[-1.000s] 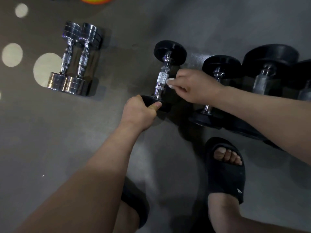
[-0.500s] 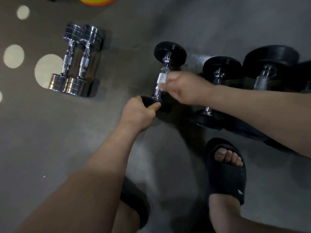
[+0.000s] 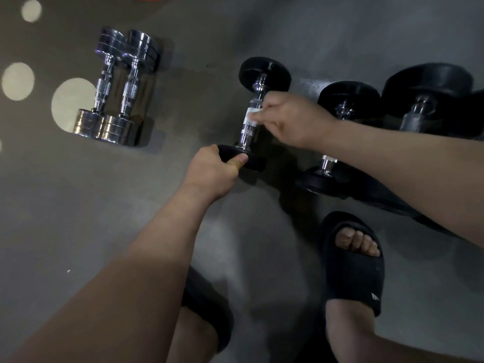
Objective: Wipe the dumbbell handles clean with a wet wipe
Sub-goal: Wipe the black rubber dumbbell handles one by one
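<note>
Dumbbell handle point(image 3: 247, 131), knurled chrome, belongs to a small black-ended dumbbell point(image 3: 264, 72) lying on the grey floor point(image 3: 78, 218) near the middle of the view, with one end plate pointing away from the person and the other toward them. The left hand point(image 3: 212, 174) grips the near end plate, fingers curled over its top and the thumb pressed along its rim. The right hand point(image 3: 293, 121) reaches in from the right and pinches a white wet wipe point(image 3: 252, 111) against the upper middle of the handle; only a small crumpled edge of the wipe shows past the fingertips. The two hands are apart, one at each part of the same dumbbell. Just to its right lies another black dumbbell point(image 3: 348, 98), partly hidden by the right forearm, and beyond that a larger black dumbbell point(image 3: 429, 87). Well to the left, two chrome dumbbells point(image 3: 115, 87) lie side by side, touching. Both feet, in black slide sandals point(image 3: 353, 273), stand on the floor below the hands.
</note>
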A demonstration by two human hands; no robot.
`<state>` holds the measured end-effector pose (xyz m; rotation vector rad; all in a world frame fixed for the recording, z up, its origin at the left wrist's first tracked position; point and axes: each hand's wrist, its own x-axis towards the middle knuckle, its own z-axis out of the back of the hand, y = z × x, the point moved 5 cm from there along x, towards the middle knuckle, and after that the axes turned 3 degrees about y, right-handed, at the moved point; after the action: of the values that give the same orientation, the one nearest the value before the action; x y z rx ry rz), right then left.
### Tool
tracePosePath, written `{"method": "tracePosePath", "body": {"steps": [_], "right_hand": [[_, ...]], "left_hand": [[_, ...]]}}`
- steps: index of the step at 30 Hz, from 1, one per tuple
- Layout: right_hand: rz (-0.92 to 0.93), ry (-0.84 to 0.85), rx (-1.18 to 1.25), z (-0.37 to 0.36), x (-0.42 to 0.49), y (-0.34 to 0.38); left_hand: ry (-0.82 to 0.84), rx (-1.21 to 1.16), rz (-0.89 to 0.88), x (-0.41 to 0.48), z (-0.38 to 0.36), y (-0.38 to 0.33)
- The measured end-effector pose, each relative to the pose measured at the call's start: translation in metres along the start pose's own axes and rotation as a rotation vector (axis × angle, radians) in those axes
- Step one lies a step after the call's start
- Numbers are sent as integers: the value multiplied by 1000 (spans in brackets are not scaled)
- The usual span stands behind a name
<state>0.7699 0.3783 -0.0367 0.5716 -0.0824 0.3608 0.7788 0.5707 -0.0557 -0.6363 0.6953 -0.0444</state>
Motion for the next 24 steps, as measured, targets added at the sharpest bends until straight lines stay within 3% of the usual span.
{"method": "tracePosePath", "body": {"steps": [3,8,13,17,19,24], "right_hand": [[-103,-68,-8,-3,-2,1],[19,51,38,-11,-11,14],[-263,-69,-38,1,5,-20],[-19,8,21,-12,-9,9],[5,19,23,-12,-9,2],[-313,-94,-118,-10,6,-30]], "left_hand": [[7,2,9,0,1,0],[5,-9,17,0,1,-1],[-2,4,17,-2,1,-1],[9,15,29,-1,3,-2],[19,12,28,-1,4,-2],[38,16,31,0,6,-1]]}}
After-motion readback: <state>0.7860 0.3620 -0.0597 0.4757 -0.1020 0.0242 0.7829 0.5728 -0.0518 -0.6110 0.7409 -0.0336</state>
